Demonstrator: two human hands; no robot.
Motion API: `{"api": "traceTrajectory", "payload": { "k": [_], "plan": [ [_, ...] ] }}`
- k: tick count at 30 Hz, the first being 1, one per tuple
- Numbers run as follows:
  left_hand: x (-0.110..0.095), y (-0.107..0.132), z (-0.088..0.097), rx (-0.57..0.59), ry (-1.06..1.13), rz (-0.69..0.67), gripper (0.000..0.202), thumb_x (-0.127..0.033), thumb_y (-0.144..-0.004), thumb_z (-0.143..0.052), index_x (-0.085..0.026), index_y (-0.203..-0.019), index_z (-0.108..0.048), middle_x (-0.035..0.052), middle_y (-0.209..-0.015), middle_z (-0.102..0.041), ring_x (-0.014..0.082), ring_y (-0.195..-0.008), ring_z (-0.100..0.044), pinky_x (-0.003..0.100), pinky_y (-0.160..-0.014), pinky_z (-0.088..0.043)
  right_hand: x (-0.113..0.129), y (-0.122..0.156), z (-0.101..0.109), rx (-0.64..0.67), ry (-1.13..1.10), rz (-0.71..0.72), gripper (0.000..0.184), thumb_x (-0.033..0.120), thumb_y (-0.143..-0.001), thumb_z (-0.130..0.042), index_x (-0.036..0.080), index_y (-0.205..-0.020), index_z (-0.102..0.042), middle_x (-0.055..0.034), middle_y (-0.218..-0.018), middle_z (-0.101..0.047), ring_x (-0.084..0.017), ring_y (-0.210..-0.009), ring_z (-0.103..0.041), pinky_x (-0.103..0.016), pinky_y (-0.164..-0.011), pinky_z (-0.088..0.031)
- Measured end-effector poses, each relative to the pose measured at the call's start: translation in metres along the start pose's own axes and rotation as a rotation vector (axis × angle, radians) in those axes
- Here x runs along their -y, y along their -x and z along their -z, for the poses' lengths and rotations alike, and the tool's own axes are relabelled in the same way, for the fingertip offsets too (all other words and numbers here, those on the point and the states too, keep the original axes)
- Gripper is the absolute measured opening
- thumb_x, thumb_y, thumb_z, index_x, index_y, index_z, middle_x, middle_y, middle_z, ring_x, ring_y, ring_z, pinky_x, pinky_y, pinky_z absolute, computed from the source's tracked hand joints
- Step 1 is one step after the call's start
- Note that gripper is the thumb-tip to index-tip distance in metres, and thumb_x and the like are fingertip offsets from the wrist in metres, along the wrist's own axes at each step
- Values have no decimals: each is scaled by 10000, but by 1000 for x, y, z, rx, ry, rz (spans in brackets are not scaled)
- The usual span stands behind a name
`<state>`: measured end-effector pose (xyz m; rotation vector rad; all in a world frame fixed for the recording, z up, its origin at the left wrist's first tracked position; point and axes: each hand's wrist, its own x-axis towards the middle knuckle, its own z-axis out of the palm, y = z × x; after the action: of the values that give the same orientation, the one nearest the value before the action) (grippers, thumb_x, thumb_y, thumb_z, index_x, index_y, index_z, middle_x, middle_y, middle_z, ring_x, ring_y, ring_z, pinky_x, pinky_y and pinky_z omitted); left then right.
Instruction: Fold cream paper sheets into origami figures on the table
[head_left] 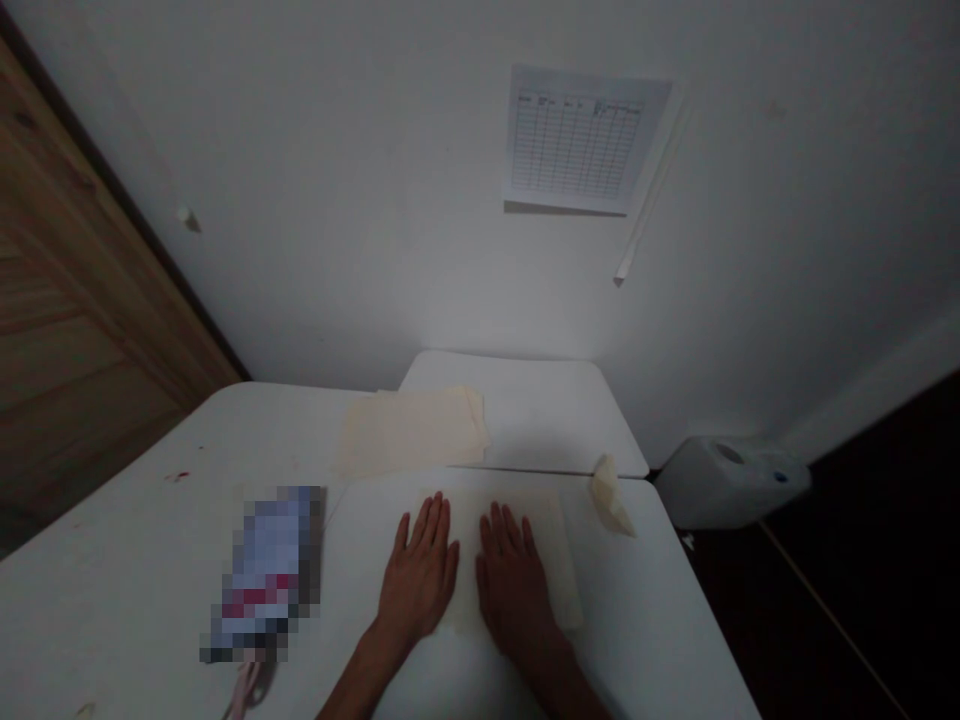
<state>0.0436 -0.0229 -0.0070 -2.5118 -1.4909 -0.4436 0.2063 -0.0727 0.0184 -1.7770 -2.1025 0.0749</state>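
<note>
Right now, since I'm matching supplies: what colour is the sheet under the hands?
The sheet is pale cream, best seen in the head view.

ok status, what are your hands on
Left hand and right hand flat, open, on cream sheet. Second cream sheet just ahead. Crumpled cream piece off to the right, apart from the hands.

Cream sheet (465, 560) on wht table (112, 570), brn wood-grain door (82, 290).

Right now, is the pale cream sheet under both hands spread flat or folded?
Spread flat: the pale cream sheet lies on the white table, left hand and right hand palm-down on it.
</note>
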Motion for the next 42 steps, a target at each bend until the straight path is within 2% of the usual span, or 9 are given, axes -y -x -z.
{"api": "traceTrajectory", "payload": {
  "k": [4,9,17,23,28,32,36,40,42],
  "plan": [
    [0,1,-1,0,-8,-2,579,-349,-965,-308,-93,-1483,-280,127,-1536,-290,267,-1435,-218,503,-1147,-208,2,-6,-9,96,-10,-8,513,290,-991,-317,147,-1484,-298,-83,-1553,-222,-260,-1446,-144,-511,-1165,-145],
    [-1,0,2,17,-8,10,587,-362,-964,-308,-84,-1481,-284,133,-1536,-287,271,-1432,-226,509,-1143,-216,-20,2,-7,124,21,-83,572,398,-997,-291,147,-1505,-213,-71,-1566,-131,-247,-1452,-112,-500,-1172,-110],
    [-2,-1,4,42,-2,24,596,-379,-963,-297,-79,-1477,-288,137,-1536,-284,267,-1431,-229,499,-1148,-210,-68,28,9,139,123,-221,612,445,-987,-258,135,-1510,-187,-63,-1570,-110,-255,-1457,-71,-519,-1165,-61],
    [0,2,3,19,-15,71,610,-432,-956,-310,-74,-1448,-346,172,-1525,-302,299,-1422,-246,515,-1137,-223,-81,35,10,85,118,-240,597,429,-986,-277,122,-1497,-258,-86,-1567,-164,-258,-1454,-107,-522,-1164,-59],
    [1,7,4,-22,-26,156,618,-465,-946,-336,-45,-1391,-417,227,-1481,-365,339,-1391,-309,528,-1110,-274,-87,36,8,-100,-74,-270,564,412,-944,-398,89,-1406,-428,-160,-1495,-358,-275,-1401,-286,-498,-1144,-222],
    [-1,8,6,-23,-18,165,607,-451,-945,-347,-28,-1369,-441,249,-1465,-379,357,-1383,-318,540,-1107,-274,-90,31,15,-263,-370,-376,515,377,-879,-492,137,-1335,-495,-149,-1368,-513,-269,-1266,-481,-455,-1058,-394],
    [-2,7,8,-17,-29,165,595,-442,-943,-363,-28,-1363,-446,254,-1454,-394,361,-1378,-325,543,-1107,-277,-91,20,25,-258,-688,-552,573,370,-800,-579,155,-1323,-489,-159,-1243,-595,-248,-956,-666,-373,-798,-560],
    [-3,4,12,-37,-21,143,520,-402,-942,-394,-44,-1299,-515,252,-1440,-414,380,-1369,-333,571,-1111,-258,-94,15,32,-256,-764,-576,584,364,-750,-611,154,-1285,-513,-156,-1259,-578,-220,-854,-677,-336,-718,-566],
    [-7,2,14,-41,7,85,431,-347,-946,-403,-81,-1246,-562,226,-1439,-430,366,-1363,-352,570,-1114,-260,-94,16,33,-236,-724,-556,559,342,-732,-614,153,-1254,-544,-134,-1166,-626,-210,-800,-667,-333,-700,-559]
  ]
}}
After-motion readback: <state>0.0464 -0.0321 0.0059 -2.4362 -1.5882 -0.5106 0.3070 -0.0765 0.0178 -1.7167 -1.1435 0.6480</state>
